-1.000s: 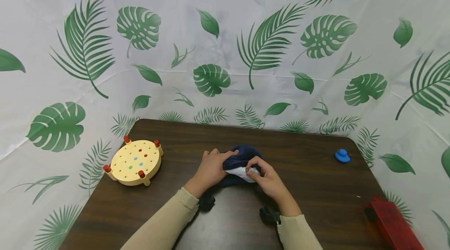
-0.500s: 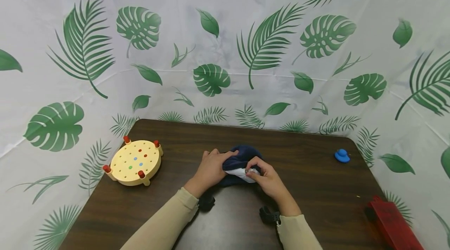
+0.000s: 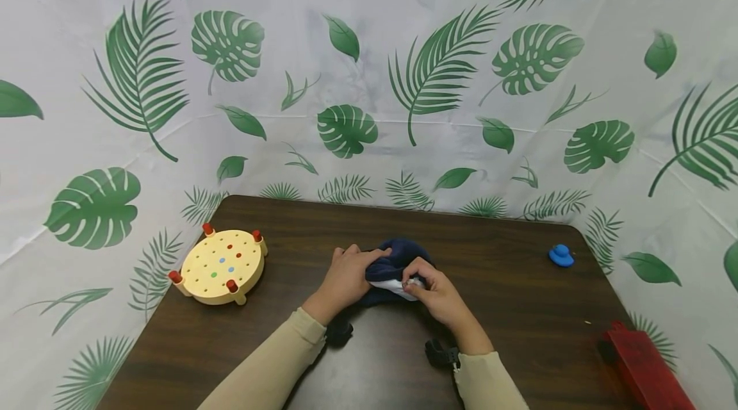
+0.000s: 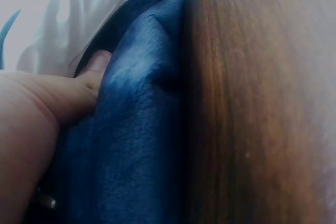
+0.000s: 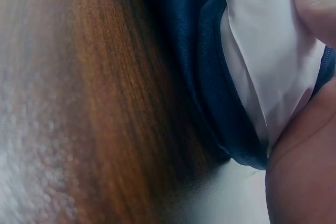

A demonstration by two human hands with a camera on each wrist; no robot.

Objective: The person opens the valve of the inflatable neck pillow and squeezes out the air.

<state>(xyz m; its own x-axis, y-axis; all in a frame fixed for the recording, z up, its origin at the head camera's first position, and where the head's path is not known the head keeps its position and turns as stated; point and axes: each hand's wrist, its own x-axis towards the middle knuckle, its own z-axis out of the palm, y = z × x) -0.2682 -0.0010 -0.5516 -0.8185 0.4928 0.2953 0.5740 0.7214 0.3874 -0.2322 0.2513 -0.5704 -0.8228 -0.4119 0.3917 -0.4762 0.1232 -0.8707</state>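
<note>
A navy plush cushion cover lies at the middle of the table, its zip side open toward me and white inner fabric showing in the gap. My left hand grips its left side; in the left wrist view the thumb is tucked into the opening over the navy edge. My right hand pinches the white fabric at the right of the opening with thumb and forefinger. The right wrist view shows zip teeth along the navy edge beside the smooth white fabric.
On the left of the dark wooden table sits a round yellow pegboard toy with red-tipped posts. A small blue hat-shaped toy stands at the far right, and a red translucent box at the near right edge.
The right fingers have shifted very slightly at the opening, and the white fabric beside them has bunched a little differently. The left hand stays where it was.
</note>
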